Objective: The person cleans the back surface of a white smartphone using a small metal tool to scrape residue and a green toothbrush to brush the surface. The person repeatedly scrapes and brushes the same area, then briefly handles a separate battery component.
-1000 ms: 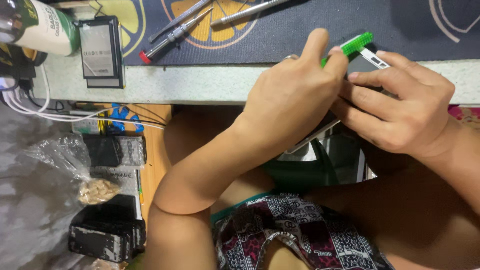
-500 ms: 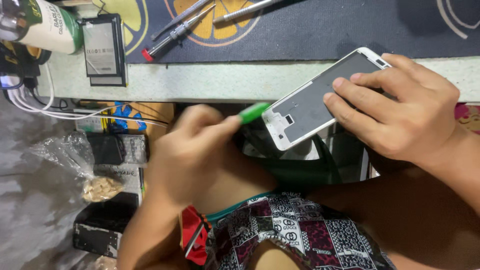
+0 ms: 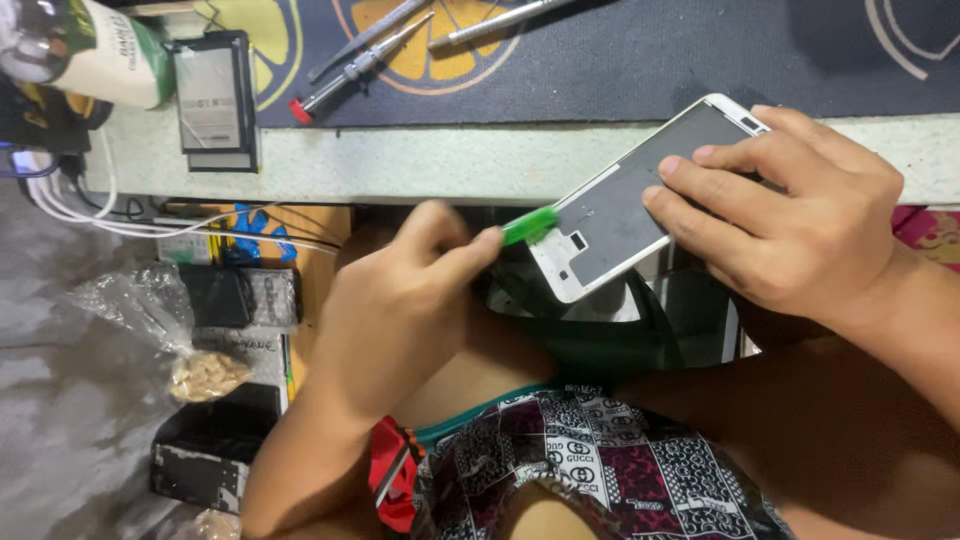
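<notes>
My right hand [image 3: 790, 225] grips a white phone frame with a dark grey back [image 3: 620, 205], holding it tilted over the table's front edge. Fingers and thumb press on its upper half. My left hand [image 3: 400, 310] pinches a small green plastic pry tool [image 3: 530, 225] whose tip touches the lower left corner of the phone. Both hands are in front of the table, above my lap.
On the table [image 3: 420, 160] lie a dark mat [image 3: 640, 60], a red-tipped screwdriver [image 3: 355, 70], metal tweezers [image 3: 500, 20], a flat black battery [image 3: 212, 100] and a bottle [image 3: 90, 55]. Cables, boxes and a plastic bag [image 3: 160, 330] sit on the floor at left.
My left hand pulled away from the phone's top edge and down to the left, then brought the green tool up against the phone's lower corner. The right hand kept holding the phone.
</notes>
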